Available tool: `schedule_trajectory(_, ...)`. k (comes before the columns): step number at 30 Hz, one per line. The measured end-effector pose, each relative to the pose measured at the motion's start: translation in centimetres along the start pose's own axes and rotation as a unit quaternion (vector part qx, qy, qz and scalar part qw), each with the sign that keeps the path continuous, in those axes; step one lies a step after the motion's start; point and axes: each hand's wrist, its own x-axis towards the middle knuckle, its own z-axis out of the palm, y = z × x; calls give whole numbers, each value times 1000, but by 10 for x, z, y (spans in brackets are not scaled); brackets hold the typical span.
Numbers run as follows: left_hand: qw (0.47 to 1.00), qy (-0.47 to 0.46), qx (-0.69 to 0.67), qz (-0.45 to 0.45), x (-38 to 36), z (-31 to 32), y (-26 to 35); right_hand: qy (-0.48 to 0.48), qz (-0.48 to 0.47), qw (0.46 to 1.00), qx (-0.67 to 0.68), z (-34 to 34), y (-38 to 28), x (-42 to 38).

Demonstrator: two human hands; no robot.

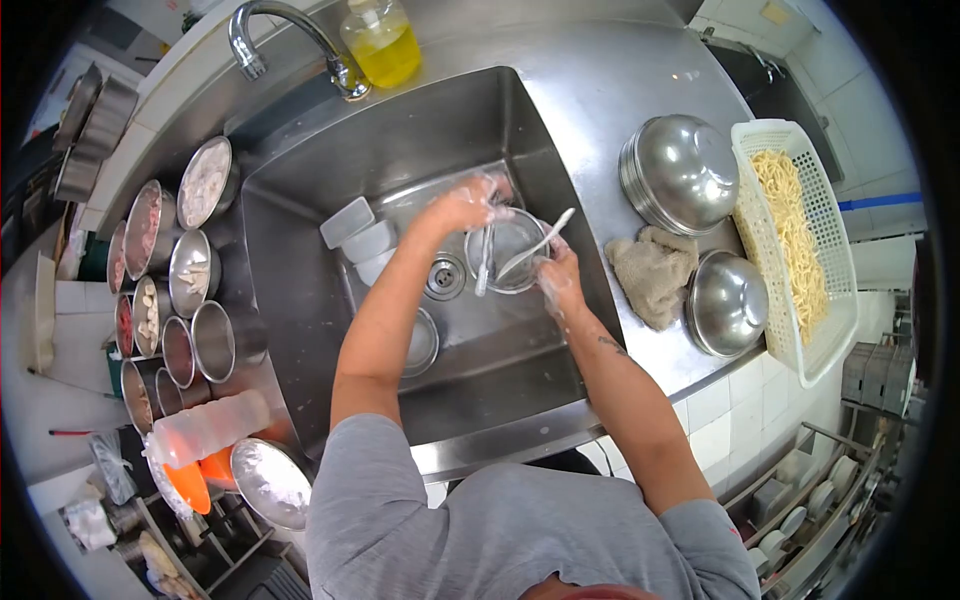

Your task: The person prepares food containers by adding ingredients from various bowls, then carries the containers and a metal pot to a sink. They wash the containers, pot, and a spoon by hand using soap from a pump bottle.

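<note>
Inside the steel sink (pixel 480 400), a round clear-looking bowl (pixel 512 236) is held above the basin floor. My right hand (pixel 560 275), soapy, grips its right rim. A white spoon (pixel 532 250) lies across the bowl beside my right fingers. A second slim utensil (pixel 484 262) hangs at the bowl's left side. My left hand (pixel 470 203), covered in suds, is closed at the upper left rim; whatever its curled fingers hold is hidden by foam and blur. Small translucent plastic containers (pixel 348 222) lie to the left. Another round bowl (pixel 422 345) is partly behind my left forearm.
A faucet (pixel 300 22) and a soap bottle (pixel 385 50) stand behind the sink. On the right are stacked steel bowls (pixel 690 170), a cloth (pixel 652 275) and a noodle basket (pixel 845 270). Several food-filled metal containers (pixel 190 275) and a plastic bottle (pixel 210 428) line the left.
</note>
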Motion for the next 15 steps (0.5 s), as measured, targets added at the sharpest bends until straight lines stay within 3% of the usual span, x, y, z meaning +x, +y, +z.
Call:
schedule_trajectory(2,996,-91,3,1,3,14,-10,-1,23,1000,-15,-2,1,3)
schedule_trajectory(6,994,110,16,18,-3,-15,23,2,62,997,39,11,-34,-15)
schedule_trajectory(9,989,146,22,8,-3,-18,48,-13,50,998,34,9,-32,-12)
schedule_trajectory(12,990,104,-77,56,-12,-1,55,22,99,993,59,14,-51,-18)
schedule_trajectory(13,987,94,-131,-6,-11,-5,46,31,95,993,62,13,-54,-18)
schedule_trajectory(15,925,190,-236,-230,-8,10,-13,49,89,992,69,13,-57,-19)
